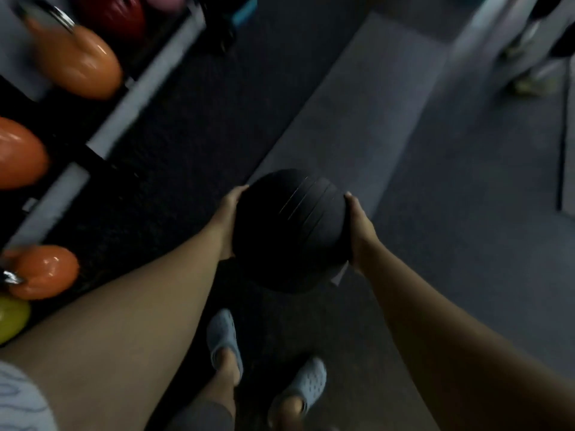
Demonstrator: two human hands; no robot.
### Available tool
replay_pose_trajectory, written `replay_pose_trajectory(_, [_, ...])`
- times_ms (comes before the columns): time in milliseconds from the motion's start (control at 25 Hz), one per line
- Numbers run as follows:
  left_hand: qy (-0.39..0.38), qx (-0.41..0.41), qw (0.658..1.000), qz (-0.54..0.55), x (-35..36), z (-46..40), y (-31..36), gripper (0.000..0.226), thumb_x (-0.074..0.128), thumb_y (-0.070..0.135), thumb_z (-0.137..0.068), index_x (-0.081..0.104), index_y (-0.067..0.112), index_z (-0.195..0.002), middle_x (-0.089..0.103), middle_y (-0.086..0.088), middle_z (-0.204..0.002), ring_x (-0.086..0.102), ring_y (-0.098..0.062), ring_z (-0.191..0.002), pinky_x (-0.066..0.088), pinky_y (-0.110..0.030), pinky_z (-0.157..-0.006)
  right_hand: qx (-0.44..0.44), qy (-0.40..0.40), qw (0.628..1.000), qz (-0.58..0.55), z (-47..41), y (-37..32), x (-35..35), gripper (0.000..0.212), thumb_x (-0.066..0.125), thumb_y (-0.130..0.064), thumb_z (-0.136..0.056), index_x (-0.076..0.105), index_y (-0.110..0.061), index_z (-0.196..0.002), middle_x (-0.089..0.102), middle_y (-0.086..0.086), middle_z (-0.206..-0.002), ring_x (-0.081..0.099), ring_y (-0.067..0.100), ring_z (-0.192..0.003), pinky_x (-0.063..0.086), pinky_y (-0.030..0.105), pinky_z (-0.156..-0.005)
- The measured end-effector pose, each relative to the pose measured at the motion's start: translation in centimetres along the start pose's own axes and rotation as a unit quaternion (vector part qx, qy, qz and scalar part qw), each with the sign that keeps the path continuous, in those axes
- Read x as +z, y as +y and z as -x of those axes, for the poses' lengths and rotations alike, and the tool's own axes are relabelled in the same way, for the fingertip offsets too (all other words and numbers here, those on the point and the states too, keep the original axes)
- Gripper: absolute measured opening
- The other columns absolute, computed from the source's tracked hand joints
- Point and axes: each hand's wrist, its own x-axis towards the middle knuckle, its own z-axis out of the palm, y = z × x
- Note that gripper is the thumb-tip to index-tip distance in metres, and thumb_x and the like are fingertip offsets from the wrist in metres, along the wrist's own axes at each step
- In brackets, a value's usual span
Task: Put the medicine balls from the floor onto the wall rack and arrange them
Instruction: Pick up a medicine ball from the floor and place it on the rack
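Observation:
A black medicine ball [289, 230] with grooved lines on top hangs in front of me above the floor. My left hand [226, 222] presses its left side and my right hand [361, 228] presses its right side, both arms stretched out. A rack [102, 119] with pale bars runs along the left edge of the view, blurred by motion.
Orange kettlebells [77, 62] [18, 154] [43, 272], a yellow one [11, 318] and a dark red one [115, 14] sit on the rack. My feet in pale clogs [224, 340] [306, 385] stand on dark speckled flooring. Another person's legs [532, 51] show at top right.

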Motion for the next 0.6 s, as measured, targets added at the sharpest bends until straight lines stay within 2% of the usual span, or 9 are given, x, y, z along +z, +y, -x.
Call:
replay_pose_trajectory(80, [-0.005,0.094,0.995,0.021,-0.3,6.4,6.6,0.057,0.042,0.054,-0.101,0.088,0.026,-0.082,0.083,-0.001,-0.08,0.08,-0.016,-0.071,0.061,-0.026,-0.058,-0.096,-0.021,0.995,0.035,5.1,-7.9,3.4,0.069,0.049,-0.066,-0.093,0.058,-0.021,-0.144,0.063,0.009,-0.138,0.06,0.027,-0.114,0.046,0.041,-0.094])
replay_pose_trajectory(200, [0.002,0.223,0.972,0.079,-1.1,16.0,15.2,0.057,0.044,0.05,-0.102,0.086,0.024,-0.074,0.08,0.001,-0.074,0.078,-0.015,-0.068,0.059,-0.021,-0.057,-0.231,-0.076,0.968,0.055,12.7,-17.7,9.3,0.067,0.053,-0.066,-0.089,0.063,-0.02,-0.137,0.068,0.009,-0.135,0.065,0.028,-0.119,0.049,0.045,-0.109])
replay_pose_trajectory(360, [0.045,0.381,0.908,0.17,-5.3,29.8,25.1,0.047,0.049,0.045,-0.101,0.08,0.019,-0.077,0.077,-0.002,-0.083,0.071,-0.02,-0.077,0.057,-0.028,-0.071,-0.38,-0.158,0.909,0.055,25.4,-27.9,19.8,0.069,0.059,-0.066,-0.077,0.072,-0.017,-0.124,0.074,0.006,-0.125,0.07,0.024,-0.113,0.051,0.042,-0.108])
replay_pose_trajectory(480, [0.091,0.477,0.855,0.185,-9.4,40.7,30.7,0.05,0.05,0.047,-0.097,0.082,0.02,-0.07,0.078,-0.003,-0.074,0.074,-0.023,-0.075,0.059,-0.028,-0.072,-0.444,-0.248,0.86,0.038,34.8,-32.7,27.9,0.064,0.061,-0.067,-0.072,0.076,-0.02,-0.113,0.078,0.0,-0.113,0.074,0.019,-0.104,0.056,0.037,-0.1])
replay_pose_trajectory(560, [0.124,0.526,0.822,0.177,-12.1,47.7,33.4,0.047,0.052,0.05,-0.097,0.084,0.018,-0.083,0.082,-0.006,-0.082,0.077,-0.024,-0.076,0.062,-0.028,-0.069,-0.475,-0.312,0.822,0.017,40.5,-34.8,32.8,0.063,0.061,-0.064,-0.077,0.074,-0.021,-0.12,0.078,0.0,-0.113,0.075,0.016,-0.1,0.059,0.034,-0.093])
replay_pose_trajectory(600, [0.142,0.556,0.8,0.174,-13.7,51.4,34.7,0.046,0.051,0.048,-0.098,0.083,0.017,-0.089,0.083,-0.006,-0.084,0.079,-0.023,-0.073,0.062,-0.026,-0.062,-0.489,-0.348,0.8,0.007,43.6,-35.6,35.5,0.064,0.06,-0.063,-0.078,0.073,-0.022,-0.125,0.077,0.002,-0.118,0.074,0.019,-0.105,0.058,0.037,-0.097])
